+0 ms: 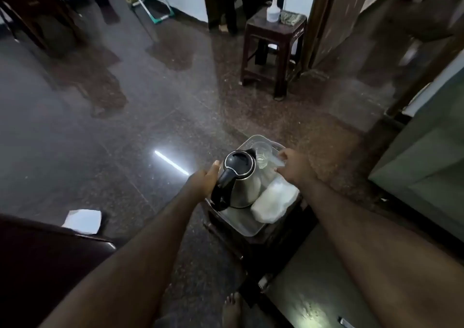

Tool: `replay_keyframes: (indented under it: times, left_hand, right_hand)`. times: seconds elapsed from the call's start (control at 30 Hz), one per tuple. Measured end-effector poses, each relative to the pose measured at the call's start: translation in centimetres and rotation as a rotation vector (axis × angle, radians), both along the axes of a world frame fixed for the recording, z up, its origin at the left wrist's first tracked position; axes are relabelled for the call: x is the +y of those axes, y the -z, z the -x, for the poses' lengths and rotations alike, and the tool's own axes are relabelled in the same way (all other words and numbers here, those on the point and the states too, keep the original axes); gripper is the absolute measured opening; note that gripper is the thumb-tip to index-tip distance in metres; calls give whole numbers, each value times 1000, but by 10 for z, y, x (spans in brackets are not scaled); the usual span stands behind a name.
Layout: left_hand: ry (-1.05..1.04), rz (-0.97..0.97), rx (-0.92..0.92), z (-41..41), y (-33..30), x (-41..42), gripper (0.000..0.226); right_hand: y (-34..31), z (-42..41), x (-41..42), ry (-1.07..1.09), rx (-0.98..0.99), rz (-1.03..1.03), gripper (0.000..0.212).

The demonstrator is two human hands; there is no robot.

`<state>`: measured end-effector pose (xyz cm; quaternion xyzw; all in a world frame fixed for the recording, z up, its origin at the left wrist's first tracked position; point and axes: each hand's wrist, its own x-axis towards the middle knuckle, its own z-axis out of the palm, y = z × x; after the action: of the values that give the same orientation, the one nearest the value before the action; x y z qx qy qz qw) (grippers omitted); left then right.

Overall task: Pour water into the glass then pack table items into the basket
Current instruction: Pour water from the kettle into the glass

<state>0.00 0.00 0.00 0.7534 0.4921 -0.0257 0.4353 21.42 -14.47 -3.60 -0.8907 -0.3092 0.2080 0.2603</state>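
Floor point(125, 132): dark polished stone, reflecting a strip of light. Brown stool point(273, 49) at the far side carries a clear bottle point(273, 14).

Basket point(247, 223): clear, shallow, tray-like, resting on a small dark counter point(266, 250) in front of the person. It holds three items.

Kettle point(238, 179): steel body, black lid and handle, standing at the left of the basket.

White packet point(273, 199): lies at the right of the basket, touching the kettle.

Glass point(262, 155): clear, upright at the far end, just beside the kettle's spout. Water level cannot be told.

Left hand point(203, 182): curled around the left rim beside the kettle handle.

Right hand point(292, 165): fingers closed on the right rim near the glass.
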Motion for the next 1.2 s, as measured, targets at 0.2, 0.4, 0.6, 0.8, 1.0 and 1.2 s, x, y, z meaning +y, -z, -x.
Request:
replay_keyframes:
  times: [0.2, 0.4, 0.6, 0.8, 1.0, 1.2]
  left_hand:
    - [-49, 310, -103, -5, 56, 29, 129]
    - [-99, 524, -295, -5, 103, 21, 101]
    - [-206, 371, -451, -5, 132, 4, 88]
    - [-186, 159, -591, -8, 124, 6, 70]
    - [-82, 43, -623, -11, 96, 15, 78]
    - [120, -13, -553, -11, 7, 7, 66]
  right_hand:
    - [48, -29, 71, -131, -75, 185, 89]
    - [87, -47, 104, -296, -116, 374, 122]
    - [104, -49, 108, -200, -104, 234, 97]
    - [86, -54, 74, -17, -93, -1, 90]
    - [51, -58, 5, 100, -160, -152, 87]
    - [-19, -17, -95, 166, -142, -231, 85]
